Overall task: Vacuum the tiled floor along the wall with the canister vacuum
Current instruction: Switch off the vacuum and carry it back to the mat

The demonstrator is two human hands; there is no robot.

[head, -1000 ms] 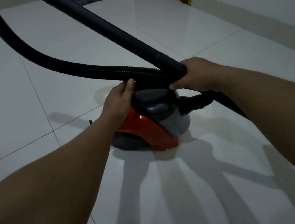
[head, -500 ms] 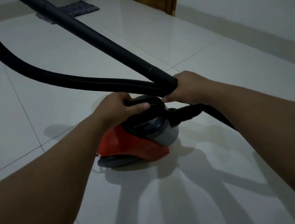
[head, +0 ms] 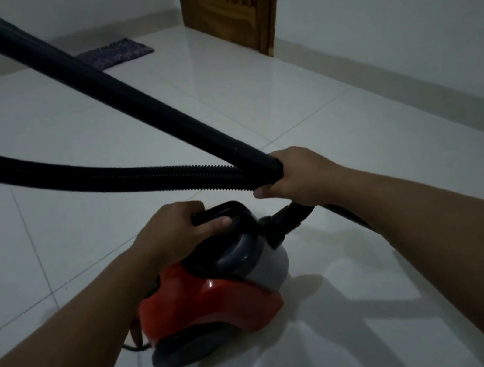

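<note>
A red and grey canister vacuum (head: 218, 296) is at the lower middle of the white tiled floor (head: 340, 147), its rear wheel low and its nose tilted up. My left hand (head: 174, 229) grips its black carry handle (head: 223, 210). My right hand (head: 294, 177) holds the end of the black wand (head: 109, 90) together with the ribbed black hose (head: 105, 177). The wand runs up and left out of view, so its floor head is hidden. The hose loops off the left edge and plugs into the canister's front at the hose socket (head: 288, 217).
The white wall with its grey skirting (head: 408, 72) runs along the right side. A wooden door (head: 232, 2) stands at the far end. A small dark mat (head: 116, 52) lies by the back wall. A thin cord (head: 135, 345) trails from the canister's rear.
My left hand moved from the hose onto the carry handle and closed round it. The canister has tipped and come nearer to me. My right hand kept its hold on wand and hose.
</note>
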